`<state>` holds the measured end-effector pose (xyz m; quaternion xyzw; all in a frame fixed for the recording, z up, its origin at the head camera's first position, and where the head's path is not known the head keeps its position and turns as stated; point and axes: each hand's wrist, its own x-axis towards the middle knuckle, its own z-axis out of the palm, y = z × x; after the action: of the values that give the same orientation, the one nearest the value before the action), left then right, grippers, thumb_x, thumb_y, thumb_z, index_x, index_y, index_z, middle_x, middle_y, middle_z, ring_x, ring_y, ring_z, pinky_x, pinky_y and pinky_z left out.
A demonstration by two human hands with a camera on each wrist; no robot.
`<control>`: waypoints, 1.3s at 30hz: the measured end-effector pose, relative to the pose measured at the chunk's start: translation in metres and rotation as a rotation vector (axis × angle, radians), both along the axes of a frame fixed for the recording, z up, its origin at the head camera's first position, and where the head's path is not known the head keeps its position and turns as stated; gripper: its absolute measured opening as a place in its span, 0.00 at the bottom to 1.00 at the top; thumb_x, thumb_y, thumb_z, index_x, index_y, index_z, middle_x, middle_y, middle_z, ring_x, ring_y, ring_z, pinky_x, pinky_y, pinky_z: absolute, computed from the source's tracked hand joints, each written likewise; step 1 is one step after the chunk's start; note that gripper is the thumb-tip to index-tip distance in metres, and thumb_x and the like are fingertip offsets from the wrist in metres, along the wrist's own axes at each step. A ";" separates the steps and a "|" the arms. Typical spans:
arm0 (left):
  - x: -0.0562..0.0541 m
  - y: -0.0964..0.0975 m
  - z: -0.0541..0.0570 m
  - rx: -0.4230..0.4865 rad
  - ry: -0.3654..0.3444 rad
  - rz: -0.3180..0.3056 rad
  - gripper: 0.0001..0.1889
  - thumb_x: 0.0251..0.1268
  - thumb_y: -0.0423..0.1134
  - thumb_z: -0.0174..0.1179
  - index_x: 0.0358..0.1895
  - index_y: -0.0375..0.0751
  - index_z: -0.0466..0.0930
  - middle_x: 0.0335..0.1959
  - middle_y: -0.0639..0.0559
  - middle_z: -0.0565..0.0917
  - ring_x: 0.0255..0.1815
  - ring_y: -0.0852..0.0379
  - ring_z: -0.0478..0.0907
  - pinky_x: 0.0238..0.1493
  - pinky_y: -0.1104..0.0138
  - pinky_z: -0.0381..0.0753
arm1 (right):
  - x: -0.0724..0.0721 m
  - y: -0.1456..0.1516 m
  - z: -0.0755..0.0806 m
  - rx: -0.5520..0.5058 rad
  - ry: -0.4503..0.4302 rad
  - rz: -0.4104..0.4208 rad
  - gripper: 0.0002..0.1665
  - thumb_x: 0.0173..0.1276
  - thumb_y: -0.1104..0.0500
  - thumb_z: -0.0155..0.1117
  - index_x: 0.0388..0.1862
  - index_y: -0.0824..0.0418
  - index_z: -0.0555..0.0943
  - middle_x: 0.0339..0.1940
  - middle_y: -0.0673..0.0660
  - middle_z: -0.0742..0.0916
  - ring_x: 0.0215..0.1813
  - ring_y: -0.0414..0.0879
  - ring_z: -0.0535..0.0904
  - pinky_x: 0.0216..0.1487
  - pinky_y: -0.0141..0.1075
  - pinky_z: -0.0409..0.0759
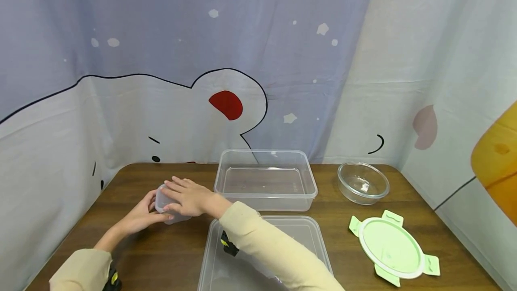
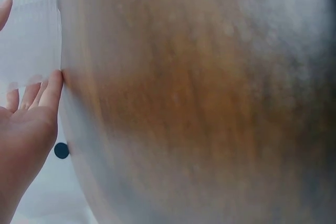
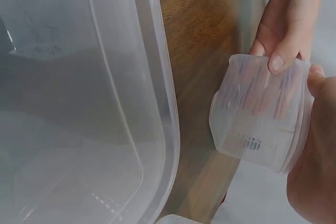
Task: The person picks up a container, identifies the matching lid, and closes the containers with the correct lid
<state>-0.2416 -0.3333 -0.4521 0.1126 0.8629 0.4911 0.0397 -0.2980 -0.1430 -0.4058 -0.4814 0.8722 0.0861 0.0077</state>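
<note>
My left hand (image 1: 139, 216) grips a small translucent plastic container (image 3: 252, 124) at the left of the table, thumb on the near side and fingers seen through the far wall in the right wrist view. Its lid (image 1: 162, 200) is on and the container looks tilted. My right hand (image 1: 190, 197) lies over the lid with fingers stretched out, palm against it in the right wrist view. In the left wrist view, the left fingers (image 2: 50, 95) touch the container's pale wall; most of that view is blurred wood.
A large clear plastic box (image 1: 264, 202) stands at the back middle. In front of it lies its translucent rectangular lid (image 1: 214, 259), under the right forearm. To the right are a round glass bowl (image 1: 363, 196) and a green clip lid (image 1: 389, 246). A printed curtain (image 1: 282, 57) hangs behind.
</note>
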 end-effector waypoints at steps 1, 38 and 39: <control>0.000 0.000 0.000 0.002 -0.003 -0.001 0.45 0.60 0.38 0.65 0.71 0.26 0.43 0.69 0.27 0.57 0.70 0.29 0.59 0.58 0.58 0.79 | 0.001 0.000 0.000 0.008 0.005 -0.001 0.37 0.75 0.32 0.25 0.79 0.41 0.40 0.81 0.43 0.47 0.81 0.41 0.36 0.79 0.32 0.41; 0.003 0.004 -0.001 -0.008 0.026 -0.004 0.46 0.61 0.38 0.64 0.71 0.26 0.41 0.69 0.26 0.56 0.70 0.31 0.59 0.58 0.54 0.78 | 0.004 -0.001 0.001 0.039 0.044 -0.008 0.38 0.75 0.33 0.23 0.79 0.43 0.38 0.81 0.42 0.45 0.80 0.39 0.35 0.79 0.32 0.41; 0.003 0.004 -0.001 -0.009 0.030 -0.005 0.46 0.61 0.38 0.64 0.71 0.26 0.40 0.69 0.26 0.56 0.70 0.31 0.59 0.59 0.53 0.77 | 0.004 -0.001 0.001 0.033 0.046 -0.009 0.38 0.75 0.33 0.23 0.79 0.44 0.38 0.81 0.42 0.45 0.80 0.39 0.35 0.79 0.32 0.41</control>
<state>-0.2384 -0.3294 -0.4528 0.1217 0.8654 0.4853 0.0285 -0.2942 -0.1442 -0.4049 -0.4751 0.8728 0.1117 -0.0040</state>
